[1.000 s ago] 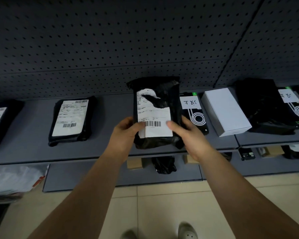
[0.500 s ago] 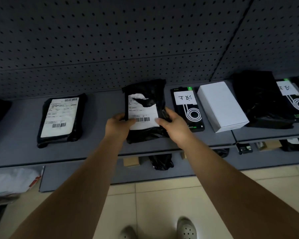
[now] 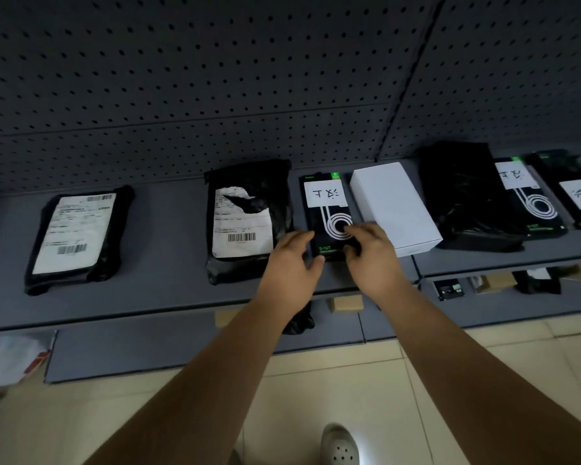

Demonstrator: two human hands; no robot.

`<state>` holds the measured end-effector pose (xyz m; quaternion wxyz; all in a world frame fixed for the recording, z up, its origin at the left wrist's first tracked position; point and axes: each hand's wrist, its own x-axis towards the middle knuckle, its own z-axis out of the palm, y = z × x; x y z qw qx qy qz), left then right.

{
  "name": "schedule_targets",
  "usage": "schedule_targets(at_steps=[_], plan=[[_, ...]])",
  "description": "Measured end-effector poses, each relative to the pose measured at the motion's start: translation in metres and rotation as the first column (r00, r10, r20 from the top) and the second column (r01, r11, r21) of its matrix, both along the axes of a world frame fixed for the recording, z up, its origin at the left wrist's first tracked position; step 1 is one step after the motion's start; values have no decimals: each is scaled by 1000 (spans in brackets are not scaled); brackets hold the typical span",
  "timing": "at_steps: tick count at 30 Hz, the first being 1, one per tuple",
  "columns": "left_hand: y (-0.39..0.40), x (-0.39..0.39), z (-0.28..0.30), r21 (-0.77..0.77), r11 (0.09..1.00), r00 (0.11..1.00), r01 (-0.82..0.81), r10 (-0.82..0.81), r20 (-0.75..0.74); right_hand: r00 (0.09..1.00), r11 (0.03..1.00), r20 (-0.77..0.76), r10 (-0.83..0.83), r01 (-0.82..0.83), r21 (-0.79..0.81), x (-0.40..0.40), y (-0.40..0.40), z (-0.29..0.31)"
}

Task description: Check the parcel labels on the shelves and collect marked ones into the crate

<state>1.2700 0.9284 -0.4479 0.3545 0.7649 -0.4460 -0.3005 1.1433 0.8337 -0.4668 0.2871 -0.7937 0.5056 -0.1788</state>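
Observation:
A black cable box (image 3: pixel 326 209) with a handwritten white label lies flat on the grey shelf (image 3: pixel 168 297). My left hand (image 3: pixel 292 263) is at the box's near left corner, fingers straight along its left edge and thumb at the corner. At the near right corner, my right hand (image 3: pixel 371 253) has its fingers curled over the top and its thumb at the front edge. Left of the box, the black parcel with a torn shipping label (image 3: pixel 245 223) lies on the shelf, free of both hands. No crate is in view.
Another labelled black parcel (image 3: pixel 76 229) lies further left. A white box (image 3: pixel 394 208), a black bag (image 3: pixel 463 196) and more labelled cable boxes (image 3: pixel 530 196) lie to the right. A pegboard wall backs the shelf. A lower shelf (image 3: pixel 500 297) holds small boxes.
Both hands set the torn-label parcel down on the shelf, let it go, and moved right to the cable box. The view shifted slightly right.

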Motion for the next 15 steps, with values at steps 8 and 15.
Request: schedule_targets(at_steps=[8,15], plan=[[-34,-10,-14,189,972,974,-141,171,-150,997,994,69,31,-38,106,-7,-7,-4],[-24,-30,5,38,979,952,-198,201,-232,978,891,205,-41,-58,451,-11,-9,16]])
